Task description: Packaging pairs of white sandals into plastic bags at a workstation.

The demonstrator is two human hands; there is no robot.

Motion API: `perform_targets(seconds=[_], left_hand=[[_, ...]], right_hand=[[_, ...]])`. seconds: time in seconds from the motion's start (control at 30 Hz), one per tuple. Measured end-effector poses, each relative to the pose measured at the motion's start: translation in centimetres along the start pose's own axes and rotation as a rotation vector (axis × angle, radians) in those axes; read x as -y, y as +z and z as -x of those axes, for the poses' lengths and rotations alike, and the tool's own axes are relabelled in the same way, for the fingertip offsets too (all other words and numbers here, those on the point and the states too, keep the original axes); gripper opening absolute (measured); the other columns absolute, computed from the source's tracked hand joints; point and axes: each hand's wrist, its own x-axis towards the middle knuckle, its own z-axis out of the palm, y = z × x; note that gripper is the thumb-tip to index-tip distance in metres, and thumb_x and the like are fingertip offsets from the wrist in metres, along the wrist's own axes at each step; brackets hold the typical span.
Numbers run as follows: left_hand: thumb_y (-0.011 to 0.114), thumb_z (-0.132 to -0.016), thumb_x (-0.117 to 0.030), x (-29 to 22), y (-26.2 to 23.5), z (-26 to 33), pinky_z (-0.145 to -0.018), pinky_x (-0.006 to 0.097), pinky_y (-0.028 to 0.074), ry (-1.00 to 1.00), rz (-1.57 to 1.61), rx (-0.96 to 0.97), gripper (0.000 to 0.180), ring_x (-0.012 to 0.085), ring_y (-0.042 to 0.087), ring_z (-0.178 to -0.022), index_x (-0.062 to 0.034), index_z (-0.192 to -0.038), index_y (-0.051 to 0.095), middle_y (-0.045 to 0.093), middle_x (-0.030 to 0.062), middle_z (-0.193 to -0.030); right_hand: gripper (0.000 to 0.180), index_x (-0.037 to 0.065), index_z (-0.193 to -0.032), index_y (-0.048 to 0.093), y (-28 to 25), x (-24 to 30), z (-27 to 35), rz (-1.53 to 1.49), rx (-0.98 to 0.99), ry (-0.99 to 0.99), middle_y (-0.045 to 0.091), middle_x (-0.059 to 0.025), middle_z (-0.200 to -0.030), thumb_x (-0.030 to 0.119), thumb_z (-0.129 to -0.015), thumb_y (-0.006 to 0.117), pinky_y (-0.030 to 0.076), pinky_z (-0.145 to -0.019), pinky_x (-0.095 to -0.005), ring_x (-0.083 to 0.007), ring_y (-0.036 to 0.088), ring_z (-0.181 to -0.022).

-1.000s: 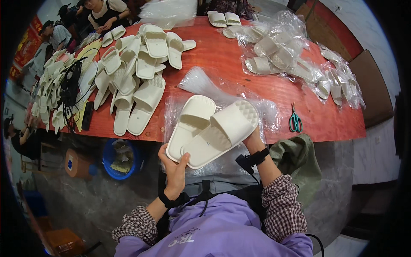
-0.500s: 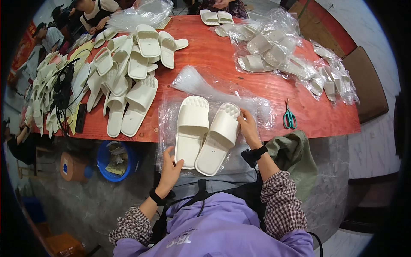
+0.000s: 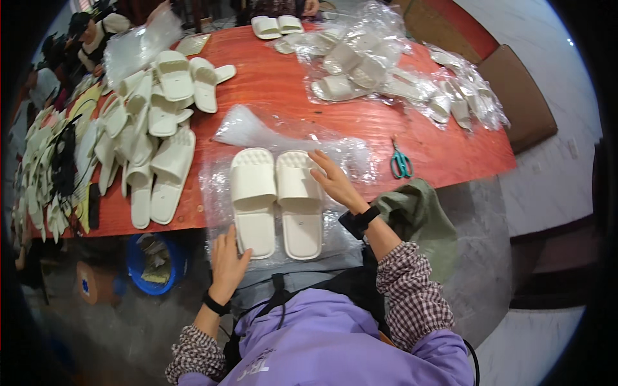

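Two cream slide slippers (image 3: 277,199) lie side by side, soles down, on a clear plastic bag (image 3: 219,193) at the near edge of the red table (image 3: 283,83). My left hand (image 3: 228,260) rests against the heel of the left slipper. Flat on the right slipper's outer edge, fingers spread, lies my right hand (image 3: 335,183). Neither hand grips anything.
A heap of loose cream slippers (image 3: 151,141) covers the table's left side. Bagged slippers (image 3: 360,71) pile up at the back right, with empty clear bags (image 3: 257,128) in between. Teal scissors (image 3: 400,164) lie right of my hand. A blue bucket (image 3: 151,260) stands below. Other people sit at far left.
The pair was held tilted and crossed above the edge; now both slippers lie flat and parallel on the bag, and my hands have loosened to rest on them.
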Motion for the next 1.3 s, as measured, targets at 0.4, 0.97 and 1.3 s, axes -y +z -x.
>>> perform_targets(seconds=[0.4, 0.97, 1.3], left_hand=[[0.071, -0.079, -0.018, 1.0, 0.9, 0.3, -0.087, 0.042, 0.041, 0.086, 0.024, -0.016, 0.070, 0.0326, 0.049, -0.097, 0.0017, -0.140, 0.042, 0.049, 0.0162, -0.103], [0.073, -0.078, -0.023, 0.5, 0.0, 0.8, -0.083, 0.042, 0.042, 0.072, 0.012, 0.014, 0.068, 0.0312, 0.048, -0.097, -0.0062, -0.138, 0.047, 0.050, 0.0135, -0.105], [0.070, -0.081, -0.025, 0.5, 0.3, 0.7, -0.084, 0.043, 0.042, 0.087, 0.001, 0.017, 0.065, 0.0319, 0.048, -0.099, -0.0058, -0.138, 0.046, 0.050, 0.0137, -0.107]], right_hand=[[0.022, 0.000, -0.109, 0.062, -11.0, -10.6, 5.8, -0.424, -0.412, 0.582, 0.065, -0.0046, -0.092, 0.002, -0.091, 0.049, 0.051, -0.064, -0.0247, -0.0124, 0.062, -0.077], [0.015, -0.003, -0.093, 0.063, -6.9, -8.2, 3.7, 0.080, -0.345, 0.407, 0.065, -0.0120, -0.070, 0.012, -0.088, 0.062, 0.048, -0.054, -0.0298, -0.0169, 0.063, -0.059], [0.017, 0.001, -0.106, 0.048, -15.1, -9.5, 6.9, -0.546, -0.850, 0.517, 0.061, -0.0166, -0.111, 0.017, -0.099, 0.049, 0.055, -0.077, -0.0321, -0.0250, 0.065, -0.099]])
